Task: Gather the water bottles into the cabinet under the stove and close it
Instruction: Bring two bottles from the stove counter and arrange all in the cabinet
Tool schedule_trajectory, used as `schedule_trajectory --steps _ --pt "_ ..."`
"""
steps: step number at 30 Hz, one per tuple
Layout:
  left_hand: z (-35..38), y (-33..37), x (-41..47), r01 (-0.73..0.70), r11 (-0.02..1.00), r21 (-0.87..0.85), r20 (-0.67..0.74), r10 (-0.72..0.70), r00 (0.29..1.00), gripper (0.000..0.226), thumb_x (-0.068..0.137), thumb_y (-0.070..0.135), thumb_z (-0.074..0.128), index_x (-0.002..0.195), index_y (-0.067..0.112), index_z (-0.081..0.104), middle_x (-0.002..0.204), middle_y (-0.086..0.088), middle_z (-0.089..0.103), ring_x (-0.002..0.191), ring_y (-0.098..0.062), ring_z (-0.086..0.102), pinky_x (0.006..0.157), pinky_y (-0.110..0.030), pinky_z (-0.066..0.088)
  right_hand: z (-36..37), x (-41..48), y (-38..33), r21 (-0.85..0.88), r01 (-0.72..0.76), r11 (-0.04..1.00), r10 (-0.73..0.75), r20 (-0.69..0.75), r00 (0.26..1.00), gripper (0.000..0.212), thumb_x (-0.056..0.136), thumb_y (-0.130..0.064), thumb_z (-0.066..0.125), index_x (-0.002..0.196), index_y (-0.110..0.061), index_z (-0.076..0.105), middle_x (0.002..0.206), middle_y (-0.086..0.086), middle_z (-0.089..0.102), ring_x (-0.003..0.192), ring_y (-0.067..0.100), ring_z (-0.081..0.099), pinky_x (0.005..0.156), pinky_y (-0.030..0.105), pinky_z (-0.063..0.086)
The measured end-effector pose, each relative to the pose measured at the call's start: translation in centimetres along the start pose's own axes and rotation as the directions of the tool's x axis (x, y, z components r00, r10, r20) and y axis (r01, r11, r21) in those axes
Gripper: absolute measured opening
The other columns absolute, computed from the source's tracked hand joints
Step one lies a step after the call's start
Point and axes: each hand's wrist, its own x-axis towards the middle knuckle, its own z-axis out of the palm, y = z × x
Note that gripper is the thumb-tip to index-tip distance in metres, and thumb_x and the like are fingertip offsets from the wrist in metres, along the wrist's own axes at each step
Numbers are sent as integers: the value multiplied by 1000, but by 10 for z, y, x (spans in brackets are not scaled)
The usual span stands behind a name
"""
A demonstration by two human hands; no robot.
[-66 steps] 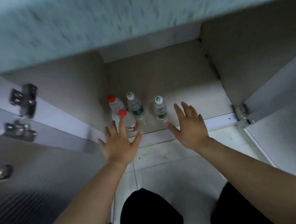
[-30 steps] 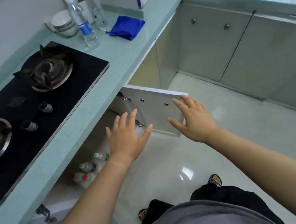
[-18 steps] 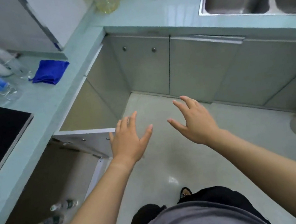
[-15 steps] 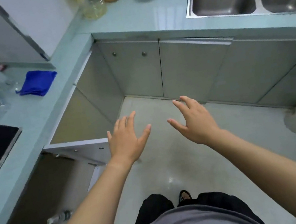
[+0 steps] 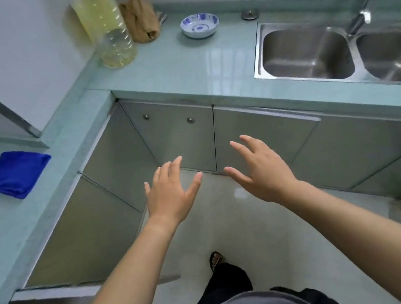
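1. Above the floor (image 5: 271, 232), left hand (image 5: 168, 195) and right hand (image 5: 262, 171): fingers spread, holding nothing, pointing toward the corner cabinets.
2. Cabinet door (image 5: 59, 292), lower left: swung out, top edge running left-right.
3. Water bottles: outside the view; orientation cannot be told.

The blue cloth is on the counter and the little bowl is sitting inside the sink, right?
Not quite. The bowl sits on the counter, left of the sink, not inside it. The head view shows this. The blue cloth is on the counter.

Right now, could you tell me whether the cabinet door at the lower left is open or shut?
Open: the cabinet door juts out from the counter front over the floor, its top edge showing.
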Motion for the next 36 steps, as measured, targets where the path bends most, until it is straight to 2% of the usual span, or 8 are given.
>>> schedule_trajectory --steps 4,9,14,20,24,30,33,36 --pt "-14 -7 53 52 998 24 -13 -52 999 70 82 68 31 141 30 29 147 4 37 139 -20 28 109 -57 23 -18 65 -7 3 81 997 -81 8 997 67 88 -57 41 144 -24 25 155 7 21 143 24 17 115 43 24" --pt "-30 -36 92 208 975 77 -31 -206 978 74 80 71 26 142 31 26 148 3 35 140 -20 27 110 -57 24 -19 141 -27 23 201 979 -202 74 977 66 89 -58 38 144 -26 24 156 3 18 143 21 17 113 38 24" --pt "-54 -71 115 407 906 116 -110 -395 912 81 77 75 16 143 29 25 148 0 37 138 -21 32 109 -55 29 -12 222 -65 65 413 908 -418 169 892 66 88 -58 37 144 -27 23 156 1 17 143 22 17 113 42 27" --pt "-84 -94 123 637 762 116 -242 -601 762 77 79 72 16 141 27 28 141 -3 45 129 -24 42 101 -49 40 3 298 -118 125 646 753 -653 256 713 66 89 -60 34 145 -28 20 156 1 16 143 23 17 111 44 31" --pt "-94 -114 108 743 664 87 -259 -705 660 75 81 73 19 141 29 28 142 -3 43 131 -24 40 103 -51 38 24 317 -166 211 707 675 -733 307 608 64 91 -55 37 144 -23 23 155 3 19 141 25 20 109 45 33" --pt "-125 -174 77 862 505 32 -314 -814 489 79 77 73 15 142 29 26 146 -5 38 133 -26 36 105 -52 32 58 326 -270 267 837 477 -863 322 389 63 91 -53 38 144 -23 23 155 4 18 140 25 22 107 46 36" --pt "-142 -222 71 896 444 7 -373 -830 415 79 76 73 18 141 28 30 143 -6 42 131 -27 39 102 -51 35 79 335 -327 271 867 418 -889 318 329 61 92 -52 38 144 -23 24 155 3 19 140 24 22 105 43 35" --pt "-161 -285 72 933 353 -70 -414 -861 295 70 84 67 32 141 25 32 144 -9 42 131 -31 39 103 -53 34 108 351 -389 254 885 390 -896 325 301 61 92 -51 39 144 -22 23 155 2 19 140 23 23 107 42 33"
